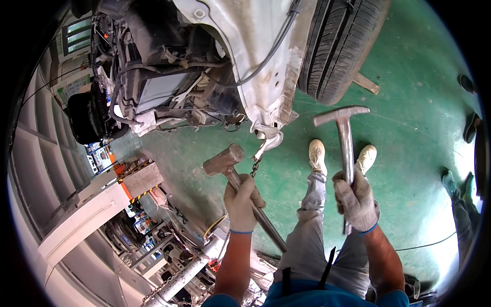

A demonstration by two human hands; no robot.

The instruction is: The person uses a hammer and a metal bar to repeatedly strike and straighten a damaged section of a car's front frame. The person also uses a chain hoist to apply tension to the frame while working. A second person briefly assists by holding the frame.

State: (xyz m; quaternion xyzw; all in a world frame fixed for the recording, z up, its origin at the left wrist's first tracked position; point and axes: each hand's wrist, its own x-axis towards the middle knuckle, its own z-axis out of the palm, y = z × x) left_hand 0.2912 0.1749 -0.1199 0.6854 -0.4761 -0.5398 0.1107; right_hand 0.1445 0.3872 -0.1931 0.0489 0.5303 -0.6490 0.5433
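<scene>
My left hand [240,203], in a pale work glove, is closed round the handle of a sledgehammer [225,159]. Its blocky, rusty head points up and left, and the handle runs down past my wrist. In my gloved right hand [356,200] is a body hammer [341,115] with a metal shaft, held upright; its long, narrow head lies crosswise at the top. Ahead of both hands is a stripped car's white body rail [263,82] with a crumpled end [267,138]. A chain [255,167] hangs from that end, just beyond my left glove.
A car tyre [337,51] stands right of the rail, with a wooden piece [366,83] beside it. Exposed engine parts [169,87] fill the upper left. A white pulling post [184,276] with chains is at lower left. Another person's legs [459,204] show at the right edge.
</scene>
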